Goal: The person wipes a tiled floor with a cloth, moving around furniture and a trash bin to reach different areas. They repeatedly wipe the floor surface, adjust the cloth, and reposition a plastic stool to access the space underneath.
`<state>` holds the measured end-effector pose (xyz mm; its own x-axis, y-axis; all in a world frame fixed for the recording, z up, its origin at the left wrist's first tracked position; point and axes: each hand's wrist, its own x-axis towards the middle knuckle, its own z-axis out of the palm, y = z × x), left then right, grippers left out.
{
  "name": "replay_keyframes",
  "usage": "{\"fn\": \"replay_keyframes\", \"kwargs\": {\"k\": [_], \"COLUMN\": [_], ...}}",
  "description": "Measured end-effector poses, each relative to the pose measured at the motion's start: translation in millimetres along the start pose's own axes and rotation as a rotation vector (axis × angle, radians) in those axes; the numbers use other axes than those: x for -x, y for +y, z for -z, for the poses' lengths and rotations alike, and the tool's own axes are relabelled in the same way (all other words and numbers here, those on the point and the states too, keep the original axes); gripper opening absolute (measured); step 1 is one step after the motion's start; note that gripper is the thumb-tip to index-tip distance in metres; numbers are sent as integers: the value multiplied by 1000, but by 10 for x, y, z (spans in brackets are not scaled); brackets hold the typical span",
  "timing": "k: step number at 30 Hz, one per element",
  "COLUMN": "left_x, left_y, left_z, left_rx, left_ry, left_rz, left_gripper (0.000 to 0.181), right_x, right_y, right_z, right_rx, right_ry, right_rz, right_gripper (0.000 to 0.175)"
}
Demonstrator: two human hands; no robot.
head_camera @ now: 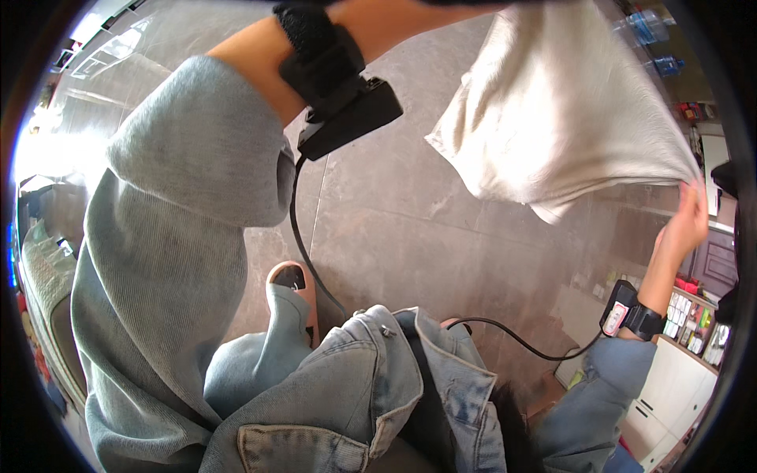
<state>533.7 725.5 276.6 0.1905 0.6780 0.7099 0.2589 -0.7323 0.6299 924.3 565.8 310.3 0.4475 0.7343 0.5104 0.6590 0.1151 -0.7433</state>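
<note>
A cream-white cloth (568,112) hangs in front of me at the upper right, its folds slack and its lower edge uneven. My right hand (686,222) pinches one corner of it, pulling the edge out to the right. The cloth's upper part runs past the top of the picture. My left forearm reaches up across the view, and my left hand is out of sight beyond the top edge. A black strapped device (349,115) sits on the left wrist, with another black device (621,310) on the right; each has a cable.
Below the cloth lies a grey tiled floor (390,248). Large blue water bottles (644,28) stand at the upper right. A white cabinet (677,390) and filled shelves (692,325) are at the right. A covered sofa (44,284) shows at the left rim.
</note>
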Motion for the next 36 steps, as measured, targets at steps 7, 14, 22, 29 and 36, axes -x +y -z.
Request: {"fn": "replay_keyframes", "kwargs": {"k": [7,14,22,29,36], "left_x": [-80,-57,-99,-41,-23], "left_y": [-18,-17,-2,-251,-137], "left_z": [21,97,254,378,551], "left_rx": [-134,-44,-46,86,138], "left_ry": [-122,-75,-114,-304,-259], "left_rz": [-210,-139,-29,136,198], "left_gripper": [14,15,16,8,8], "right_x": [35,-11,-83,16,7], "right_y": [-80,-106,-4,-73,-278], "right_z": [-4,-53,38,-79,-159], "right_rx": [-97,-136,-8,154,157], "right_ry": [297,38,34,-145,-25], "right_rz": [177,-3,-49,-115,114], "right_gripper": [38,34,36,30,26]}}
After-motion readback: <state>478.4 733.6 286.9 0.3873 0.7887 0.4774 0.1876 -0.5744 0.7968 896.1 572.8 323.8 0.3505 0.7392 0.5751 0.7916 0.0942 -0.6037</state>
